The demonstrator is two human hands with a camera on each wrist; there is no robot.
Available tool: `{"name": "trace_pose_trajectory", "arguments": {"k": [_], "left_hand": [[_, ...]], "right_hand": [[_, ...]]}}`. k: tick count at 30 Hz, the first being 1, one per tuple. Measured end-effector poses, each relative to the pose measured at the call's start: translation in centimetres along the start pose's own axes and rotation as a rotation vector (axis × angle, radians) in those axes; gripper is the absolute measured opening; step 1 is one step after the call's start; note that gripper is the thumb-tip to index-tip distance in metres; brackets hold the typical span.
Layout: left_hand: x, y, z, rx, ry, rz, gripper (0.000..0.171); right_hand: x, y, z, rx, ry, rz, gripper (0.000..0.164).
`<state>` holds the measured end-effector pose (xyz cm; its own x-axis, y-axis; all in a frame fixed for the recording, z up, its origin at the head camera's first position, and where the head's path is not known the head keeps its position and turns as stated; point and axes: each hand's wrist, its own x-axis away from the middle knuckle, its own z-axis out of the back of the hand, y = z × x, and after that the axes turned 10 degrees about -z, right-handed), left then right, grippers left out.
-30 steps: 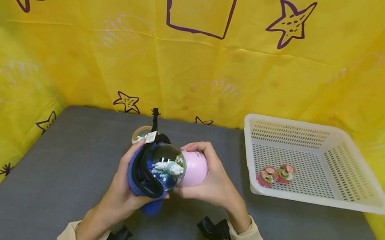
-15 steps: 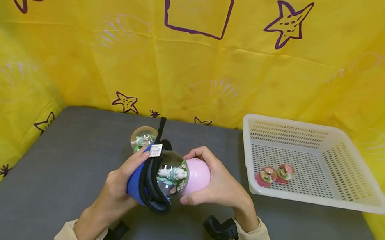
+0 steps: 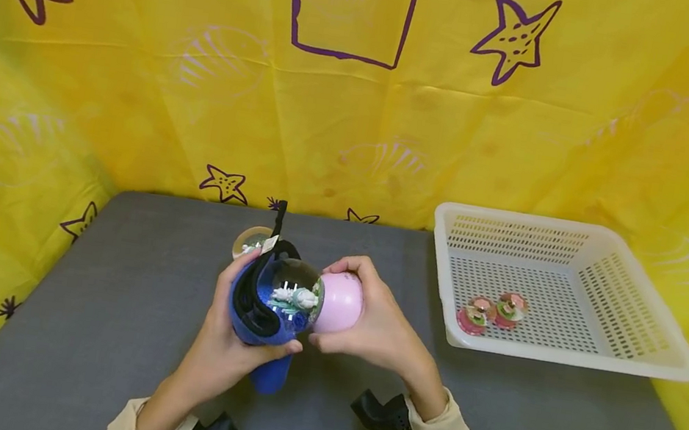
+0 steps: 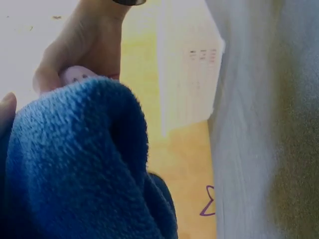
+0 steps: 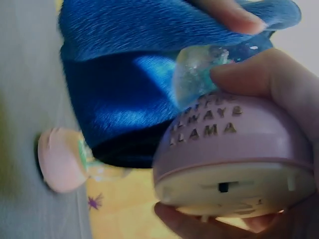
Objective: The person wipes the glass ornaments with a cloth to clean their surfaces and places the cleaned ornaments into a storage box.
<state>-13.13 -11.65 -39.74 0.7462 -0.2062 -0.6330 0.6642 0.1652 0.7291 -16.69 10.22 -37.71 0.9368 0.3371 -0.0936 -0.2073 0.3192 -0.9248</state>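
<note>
right hand [image 3: 382,331] (fingers widely curved) grips snow globe [image 3: 306,300], left hand [image 3: 223,353] blue cloth [image 4: 79,149].

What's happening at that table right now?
A person's left hand grips a blue fuzzy cloth with black trim, while the right hand holds a pink-based snow globe on its side, its clear dome up against the cloth. Another globe stands on the gray table beyond the cloth, and two small pink globes sit in the white basket at right.

A yellow cloth [image 3: 333,109] with purple starfish outlines [image 3: 517,42] hangs behind a grey table [image 3: 100,327].
</note>
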Motion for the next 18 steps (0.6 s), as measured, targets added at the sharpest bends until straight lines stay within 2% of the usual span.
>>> {"name": "trace_pose_trajectory", "arguments": {"k": [3,7,9,11,14,18], "left_hand": [[0.0,0.0,-0.2,0.007,0.036,0.017,0.120],[0.1,0.1,-0.5,-0.010,0.072,0.064,0.117],[0.2,0.1,-0.5,-0.041,0.053,0.087,0.116],[0.3,0.0,-0.3,-0.056,0.004,0.077,0.111],[0.3,-0.2,0.3,-0.059,-0.083,0.027,0.106],[0.0,-0.4,1.0,-0.091,-0.120,-0.031,0.104]], "right_hand": [[-0.1,0.0,-0.3,0.045,0.041,0.056,0.078],[-0.2,-0.1,-0.7,0.169,0.114,0.133,0.079],[-0.2,-0.1,-0.8,0.231,0.153,0.149,0.079],[-0.2,0.0,-0.9,0.266,0.186,0.144,0.079],[-0.1,0.0,-0.7,0.264,0.209,0.109,0.079],[0.0,-0.1,-0.5,0.247,0.208,0.079,0.078]]}}
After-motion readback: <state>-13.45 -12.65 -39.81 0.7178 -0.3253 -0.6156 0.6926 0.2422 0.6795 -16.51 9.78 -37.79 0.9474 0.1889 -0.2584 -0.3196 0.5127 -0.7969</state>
